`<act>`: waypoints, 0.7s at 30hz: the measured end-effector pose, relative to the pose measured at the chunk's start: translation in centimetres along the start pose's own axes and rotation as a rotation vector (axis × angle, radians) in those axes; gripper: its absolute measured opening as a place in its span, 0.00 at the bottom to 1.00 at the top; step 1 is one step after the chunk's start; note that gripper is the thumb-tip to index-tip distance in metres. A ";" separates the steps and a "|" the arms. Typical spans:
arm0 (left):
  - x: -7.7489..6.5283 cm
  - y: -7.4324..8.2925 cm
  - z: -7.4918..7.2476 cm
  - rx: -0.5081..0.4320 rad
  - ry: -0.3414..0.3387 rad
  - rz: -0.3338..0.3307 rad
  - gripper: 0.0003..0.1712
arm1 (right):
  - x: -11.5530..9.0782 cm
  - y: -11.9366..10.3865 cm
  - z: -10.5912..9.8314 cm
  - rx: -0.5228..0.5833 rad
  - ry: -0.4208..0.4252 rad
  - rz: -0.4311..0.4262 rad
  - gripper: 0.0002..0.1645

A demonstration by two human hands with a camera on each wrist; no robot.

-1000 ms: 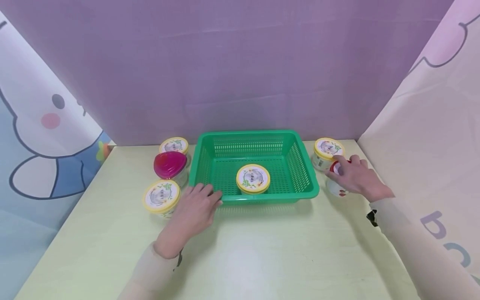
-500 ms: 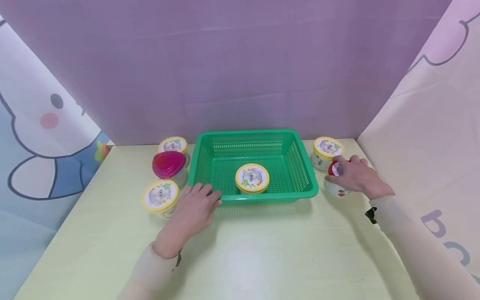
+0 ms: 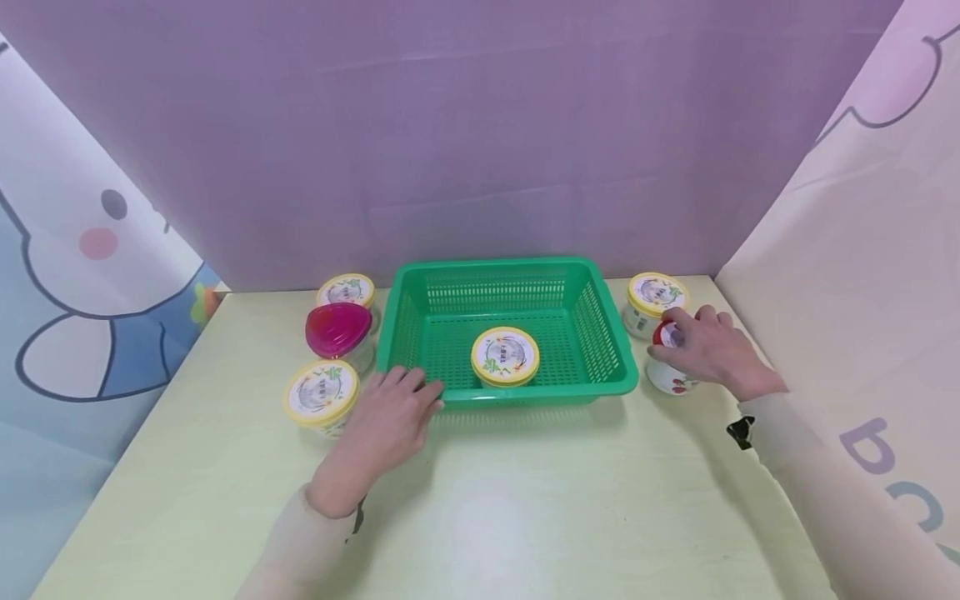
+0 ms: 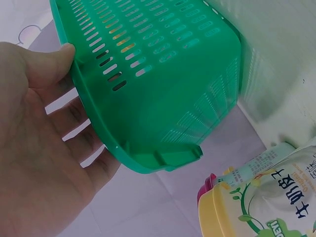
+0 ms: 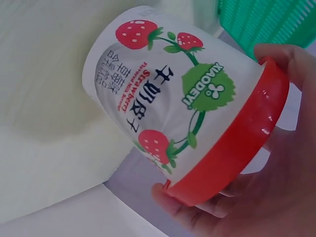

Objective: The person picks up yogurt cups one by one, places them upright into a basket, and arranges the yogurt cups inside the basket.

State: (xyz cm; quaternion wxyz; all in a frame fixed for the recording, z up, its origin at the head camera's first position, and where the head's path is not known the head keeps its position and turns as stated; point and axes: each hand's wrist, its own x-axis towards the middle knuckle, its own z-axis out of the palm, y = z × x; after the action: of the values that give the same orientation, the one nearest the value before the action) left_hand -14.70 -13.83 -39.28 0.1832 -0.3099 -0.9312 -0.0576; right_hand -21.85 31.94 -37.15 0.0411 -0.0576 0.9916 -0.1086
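Note:
My left hand (image 3: pixel 392 415) grips the near-left rim of a green plastic basket (image 3: pixel 506 400). Its thumb lies on the outer side of the rim in the left wrist view, the other fingers behind it. On the right, my right hand (image 3: pixel 712 352) holds a white strawberry milk-drink tub (image 5: pixel 153 89) by its red lid (image 5: pixel 237 143), fingers spread round the lid's edge. That tub looks slightly tilted in the head view; whether its base touches the table cannot be told. Inside the basket stands a yellow-lidded tub (image 3: pixel 506 357).
Left of the basket are two yellow-lidded tubs (image 3: pixel 322 393) and a clear container with a magenta lid (image 3: pixel 339 329). Another yellow-lidded tub (image 3: pixel 657 294) stands behind my right hand. A purple cloth (image 3: pixel 480 150) rises behind the table; printed cloths hang at both sides.
The red-lidded tub has shifted a little to the left in my right hand, and more of its printed side shows. My left hand and the basket stay where they were.

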 end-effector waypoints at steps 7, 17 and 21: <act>0.0 0.1 -0.1 0.008 -0.007 -0.005 0.11 | -0.1 -0.8 -0.6 -0.008 0.054 -0.030 0.39; 0.0 0.1 -0.1 0.002 -0.016 -0.011 0.11 | -0.4 -2.4 -1.9 -0.050 0.141 -0.090 0.34; 0.0 0.0 0.0 0.002 -0.012 -0.009 0.11 | -0.4 -2.9 -2.5 -0.066 0.162 -0.109 0.33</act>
State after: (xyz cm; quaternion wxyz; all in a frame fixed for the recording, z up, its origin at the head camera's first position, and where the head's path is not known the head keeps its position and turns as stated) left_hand -14.65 -13.84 -39.24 0.1778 -0.3060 -0.9336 -0.0555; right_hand -21.33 29.71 -34.06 -0.0471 -0.1037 0.9901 -0.0824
